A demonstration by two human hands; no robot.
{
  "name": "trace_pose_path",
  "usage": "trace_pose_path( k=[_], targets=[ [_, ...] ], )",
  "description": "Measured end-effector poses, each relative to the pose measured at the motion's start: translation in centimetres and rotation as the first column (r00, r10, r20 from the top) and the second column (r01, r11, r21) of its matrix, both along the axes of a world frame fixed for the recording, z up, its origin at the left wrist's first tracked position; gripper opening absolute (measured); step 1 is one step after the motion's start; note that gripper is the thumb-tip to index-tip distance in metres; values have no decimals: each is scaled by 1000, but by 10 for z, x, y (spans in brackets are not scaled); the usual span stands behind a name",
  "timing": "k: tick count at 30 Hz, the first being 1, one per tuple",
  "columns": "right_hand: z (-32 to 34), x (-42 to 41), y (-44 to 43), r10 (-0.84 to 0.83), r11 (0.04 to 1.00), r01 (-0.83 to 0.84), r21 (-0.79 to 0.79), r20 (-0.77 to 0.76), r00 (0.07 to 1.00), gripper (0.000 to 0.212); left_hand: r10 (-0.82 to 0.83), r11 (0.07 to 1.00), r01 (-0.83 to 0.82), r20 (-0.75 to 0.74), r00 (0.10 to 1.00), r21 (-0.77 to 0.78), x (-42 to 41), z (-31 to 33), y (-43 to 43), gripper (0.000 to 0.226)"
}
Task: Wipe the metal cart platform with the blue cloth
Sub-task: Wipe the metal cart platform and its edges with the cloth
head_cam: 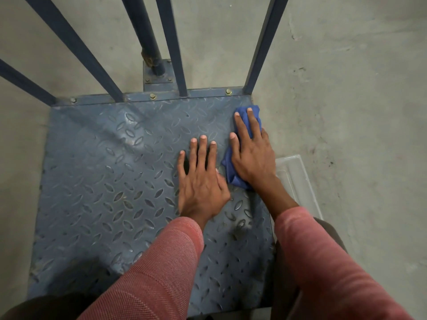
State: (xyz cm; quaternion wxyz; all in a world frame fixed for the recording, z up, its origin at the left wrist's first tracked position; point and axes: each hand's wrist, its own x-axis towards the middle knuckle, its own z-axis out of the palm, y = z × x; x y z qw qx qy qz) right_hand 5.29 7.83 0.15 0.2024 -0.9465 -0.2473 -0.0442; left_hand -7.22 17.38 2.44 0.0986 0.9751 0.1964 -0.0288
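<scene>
Observation: the right hand (251, 155) lies flat on the blue cloth (231, 174), fingers straight and slightly spread, pressing it down rather than gripping it. The cloth is bunched under the palm. It shows beyond the fingertips and again at the heel of the hand, so its long axis runs fingertip to wrist.

Position: hand and cloth sit on the diamond-plate cart platform (115, 181). The platform's side edge is just outboard of the little finger, and its bolted far edge is just ahead of the fingertips. The blue frame uprights (172, 42) rise beyond the fingertips.

Left hand (201, 181): flat on bare plate, fingers wide, holding nothing. It is just beside the right hand on the thumb side, its thumb close to the cloth's near end. It appears to serve as a brace.

Judgement: nearly all the plate lies to the thumb side of the right hand and back toward the wrist. The next stroke therefore calls for a sweep that way, and the left hand lies in that path.

Also noted: a clear plastic tray (295, 179) on the concrete floor (346, 88), outboard of the right wrist.
</scene>
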Motion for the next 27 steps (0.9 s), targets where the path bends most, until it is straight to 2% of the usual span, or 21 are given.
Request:
trace_pose_path(
  k=[3, 5, 8, 12, 18, 23, 27],
  targets=[
    [3, 19, 14, -64, 998, 66, 22, -99, 993, 53, 6, 1000, -6, 3, 1000, 0, 0, 0, 0, 73],
    [3, 21, 17, -89, 996, 92, 17, -106, 990, 53, 11, 1000, -11, 5, 1000, -2, 0, 1, 0, 73],
    [4, -11, 6, -88, 995, 85, -46, -59, 994, 55, 9, 1000, -9, 2, 1000, -9, 0, 4, -1, 75],
    [9, -36, -2, -205, 978, 197, -70, -146, 968, 57, 12, 1000, -12, -5, 1000, -7, 1, 4, -1, 74],
    [2, 14, 19, -156, 987, 151, -59, -106, 982, 55, 14, 1000, -14, 3, 1000, 7, 0, 2, -1, 73],
    [-2, -25, -3, -27, 983, 9, -185, -100, 995, 57, 5, 1000, -5, -2, 1000, 7, 0, 3, 0, 75],
    [3, -17, -1, -39, 995, 30, -90, -97, 995, 55, 6, 1000, -6, 4, 1000, -1, 0, 3, 0, 75]
  ],
)
